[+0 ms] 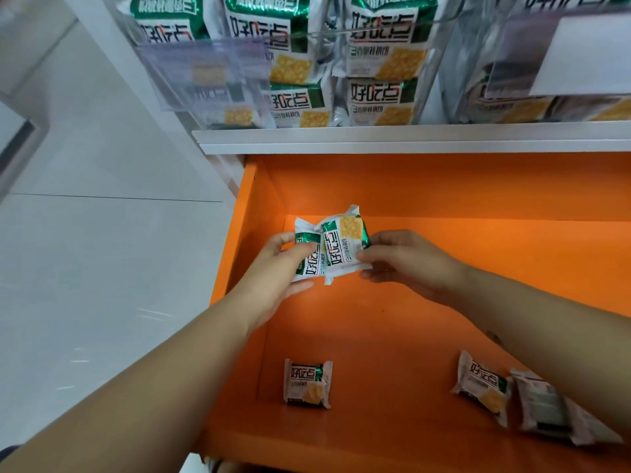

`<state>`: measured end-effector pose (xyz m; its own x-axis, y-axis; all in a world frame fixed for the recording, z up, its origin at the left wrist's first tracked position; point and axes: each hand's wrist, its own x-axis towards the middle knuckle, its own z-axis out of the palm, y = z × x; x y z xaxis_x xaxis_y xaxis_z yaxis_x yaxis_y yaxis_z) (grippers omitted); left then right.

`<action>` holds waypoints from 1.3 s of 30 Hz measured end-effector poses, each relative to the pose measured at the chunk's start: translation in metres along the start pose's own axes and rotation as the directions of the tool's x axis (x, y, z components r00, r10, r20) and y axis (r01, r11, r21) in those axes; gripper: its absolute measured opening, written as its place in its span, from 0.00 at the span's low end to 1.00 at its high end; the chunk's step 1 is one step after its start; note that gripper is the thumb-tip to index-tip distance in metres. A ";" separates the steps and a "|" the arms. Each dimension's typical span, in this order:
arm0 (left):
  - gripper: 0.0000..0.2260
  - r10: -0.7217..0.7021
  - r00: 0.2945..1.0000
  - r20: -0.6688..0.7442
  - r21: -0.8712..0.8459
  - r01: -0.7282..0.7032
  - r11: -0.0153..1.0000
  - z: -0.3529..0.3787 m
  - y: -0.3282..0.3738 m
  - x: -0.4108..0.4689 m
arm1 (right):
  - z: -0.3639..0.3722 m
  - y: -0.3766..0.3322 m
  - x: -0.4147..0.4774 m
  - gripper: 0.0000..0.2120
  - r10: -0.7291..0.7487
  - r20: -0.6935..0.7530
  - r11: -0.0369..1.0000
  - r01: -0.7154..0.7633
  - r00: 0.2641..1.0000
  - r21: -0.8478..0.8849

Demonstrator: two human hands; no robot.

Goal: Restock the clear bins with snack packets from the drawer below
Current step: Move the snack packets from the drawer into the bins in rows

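**Two cracker packets held over the open orange drawer**

Nearest the camera: three loose snack packets lie on the floor of the orange drawer (426, 322). One packet (307, 384) sits face up near the drawer's left wall. A second packet (483, 387) lies face up and tilted to the right of it, well apart. A third packet (543, 402) lies just beside the second, with its plain back showing.

Mid-drawer: both bare forearms reach in from the near edge. The left hand (273, 268) grips a green-and-white cracker packet (309, 259), thumb on its face and fingers under it. The right hand (399, 261) pinches the lower right edge of another cracker packet (345, 247) between thumb and fingertips. This packet overlaps the left one and lies on top of it. Both are held above the drawer floor, near the back left corner.

Beyond: the drawer's orange back wall rises to a white shelf ledge (409, 136).

Farthest: clear bins stand on the ledge. The left clear bin (425, 97) holds stacked packets of the same kind, printed faces forward, and a clear label flap (205, 73) hangs on its front. The right clear bin (457, 73) also holds packets and carries a white card (587, 52). White floor tiles (85, 250) lie left of the drawer.
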<state>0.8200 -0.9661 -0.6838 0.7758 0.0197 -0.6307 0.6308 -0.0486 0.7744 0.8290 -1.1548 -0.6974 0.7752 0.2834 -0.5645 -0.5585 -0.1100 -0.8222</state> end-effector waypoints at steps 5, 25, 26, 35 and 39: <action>0.21 0.139 0.988 0.069 0.035 -0.142 0.989 0.004 0.005 -0.007 | 0.009 -0.009 -0.007 0.02 -0.056 0.095 0.993 0.065 0.994 -0.101; 0.29 0.272 0.942 0.197 0.718 -0.327 0.614 0.017 -0.011 0.000 | -0.082 0.110 -0.029 0.44 0.589 -0.127 -0.153 -0.044 0.798 -0.987; 0.28 0.268 0.943 0.199 0.721 -0.326 0.612 0.018 -0.012 0.000 | -0.083 0.113 -0.029 0.44 0.588 -0.128 -0.151 -0.047 0.799 -0.987; 0.28 0.289 0.935 0.204 0.730 -0.342 0.592 0.017 -0.005 -0.002 | -0.077 0.121 -0.026 0.11 0.557 -0.017 -0.055 0.016 0.830 -0.998; 0.28 0.323 0.920 0.221 0.719 -0.378 0.584 0.021 0.007 -0.014 | -0.072 0.090 -0.028 0.13 0.358 0.077 0.097 0.045 0.930 -0.994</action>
<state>0.8135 -0.9876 -0.6709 0.9143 -0.2183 -0.3413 0.0642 -0.7537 0.6541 0.7782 -1.2415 -0.7612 0.4983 0.2979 -0.8142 0.2742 -0.9451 -0.1780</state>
